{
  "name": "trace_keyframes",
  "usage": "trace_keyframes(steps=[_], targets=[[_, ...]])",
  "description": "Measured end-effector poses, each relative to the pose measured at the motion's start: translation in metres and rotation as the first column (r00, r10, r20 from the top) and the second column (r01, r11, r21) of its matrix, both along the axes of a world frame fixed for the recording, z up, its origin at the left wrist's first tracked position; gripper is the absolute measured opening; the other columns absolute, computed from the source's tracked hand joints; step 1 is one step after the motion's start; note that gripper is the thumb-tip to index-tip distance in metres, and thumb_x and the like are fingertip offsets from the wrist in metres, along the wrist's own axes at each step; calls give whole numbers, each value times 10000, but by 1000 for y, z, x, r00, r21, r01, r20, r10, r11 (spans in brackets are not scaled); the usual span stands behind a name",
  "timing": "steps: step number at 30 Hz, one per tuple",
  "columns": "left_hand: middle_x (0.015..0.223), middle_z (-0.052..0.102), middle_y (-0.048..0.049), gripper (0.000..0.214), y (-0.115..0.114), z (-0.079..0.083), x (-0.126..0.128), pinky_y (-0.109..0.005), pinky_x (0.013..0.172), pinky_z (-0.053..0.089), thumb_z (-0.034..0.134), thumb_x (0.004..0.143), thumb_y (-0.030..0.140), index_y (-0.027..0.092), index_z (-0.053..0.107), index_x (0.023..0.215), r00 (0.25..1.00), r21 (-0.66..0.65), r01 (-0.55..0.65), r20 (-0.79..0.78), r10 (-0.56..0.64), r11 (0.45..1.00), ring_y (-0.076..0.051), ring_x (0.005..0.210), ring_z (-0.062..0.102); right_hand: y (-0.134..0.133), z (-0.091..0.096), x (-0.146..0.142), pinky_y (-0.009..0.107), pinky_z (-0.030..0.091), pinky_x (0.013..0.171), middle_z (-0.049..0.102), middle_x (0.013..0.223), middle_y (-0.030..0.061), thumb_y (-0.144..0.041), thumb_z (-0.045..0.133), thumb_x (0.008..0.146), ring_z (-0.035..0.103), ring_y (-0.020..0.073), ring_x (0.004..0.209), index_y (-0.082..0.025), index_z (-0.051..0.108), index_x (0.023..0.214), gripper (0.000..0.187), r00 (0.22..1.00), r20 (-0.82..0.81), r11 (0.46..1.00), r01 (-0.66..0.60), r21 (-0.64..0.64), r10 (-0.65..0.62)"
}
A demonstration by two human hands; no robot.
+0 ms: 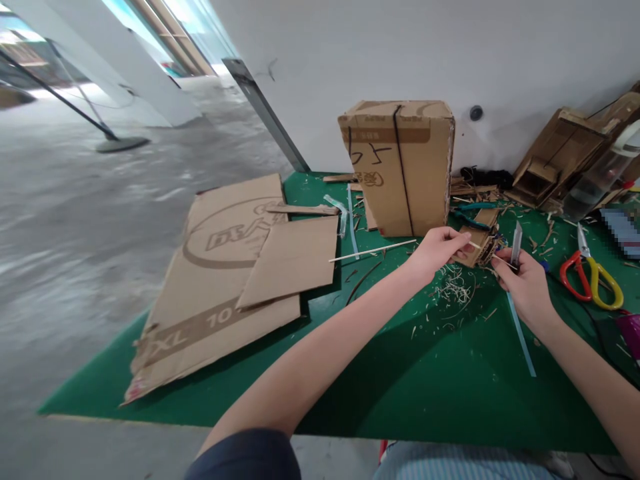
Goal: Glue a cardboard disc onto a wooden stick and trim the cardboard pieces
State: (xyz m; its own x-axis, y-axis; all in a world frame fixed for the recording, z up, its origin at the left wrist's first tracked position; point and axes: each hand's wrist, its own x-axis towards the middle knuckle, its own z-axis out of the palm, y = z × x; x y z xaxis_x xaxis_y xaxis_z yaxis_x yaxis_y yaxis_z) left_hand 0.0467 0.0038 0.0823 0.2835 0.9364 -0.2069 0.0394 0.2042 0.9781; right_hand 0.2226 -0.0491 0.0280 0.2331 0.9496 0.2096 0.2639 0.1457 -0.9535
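Note:
My left hand [440, 250] is closed in a pinch on a thin wooden stick [373, 251] that runs out to the left over the green mat [400, 373]. My right hand [523, 283] is closed around a utility knife [515, 245], its blade pointing up and toward the stick's right end. Between and below the two hands lies a heap of pale wood shavings [455, 288]. A small cardboard piece [477, 243] sits just behind my fingers.
An upright cardboard box [400, 167] stands behind my hands. Flat cardboard sheets [225, 280] cover the mat's left side. Red-and-yellow scissors [593, 270] lie at the right, a blue strip [520, 337] under my right wrist, and cardboard scraps [555, 160] against the wall.

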Motion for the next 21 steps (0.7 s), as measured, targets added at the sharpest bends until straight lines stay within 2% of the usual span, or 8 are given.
trace_keyframes(steps=[4,10,13,21], targets=[[821,700,-63,259,1,-2,1,-259,572,366,610,861,335,161,535,685,1000,5,10,-17,-10,1000,-88,636,567,-1,2,0,254,365,494,554,617,-17,-517,678,740,466,118,541,-176,637,897,378,999,24,999,33,7,-33],[727,666,-46,298,1,-1,0,-247,525,323,584,884,346,164,503,661,997,39,47,-63,-45,998,-76,574,526,-4,8,1,261,353,504,564,599,-15,-491,655,766,465,126,532,-165,663,867,341,993,98,996,75,-42,-71],[671,647,-37,318,0,0,-1,-247,532,344,572,897,334,170,478,641,996,65,56,-73,-51,996,-78,560,525,-4,8,1,266,353,502,563,580,-10,-513,626,782,465,132,529,-159,662,843,361,990,128,996,73,-51,-66],[671,652,-26,218,-1,0,1,-235,577,423,569,904,224,149,525,705,992,121,74,-110,-61,990,-64,546,524,-1,3,2,260,386,530,626,755,19,-450,675,755,495,120,578,-171,639,896,315,999,15,998,35,-45,-34]])
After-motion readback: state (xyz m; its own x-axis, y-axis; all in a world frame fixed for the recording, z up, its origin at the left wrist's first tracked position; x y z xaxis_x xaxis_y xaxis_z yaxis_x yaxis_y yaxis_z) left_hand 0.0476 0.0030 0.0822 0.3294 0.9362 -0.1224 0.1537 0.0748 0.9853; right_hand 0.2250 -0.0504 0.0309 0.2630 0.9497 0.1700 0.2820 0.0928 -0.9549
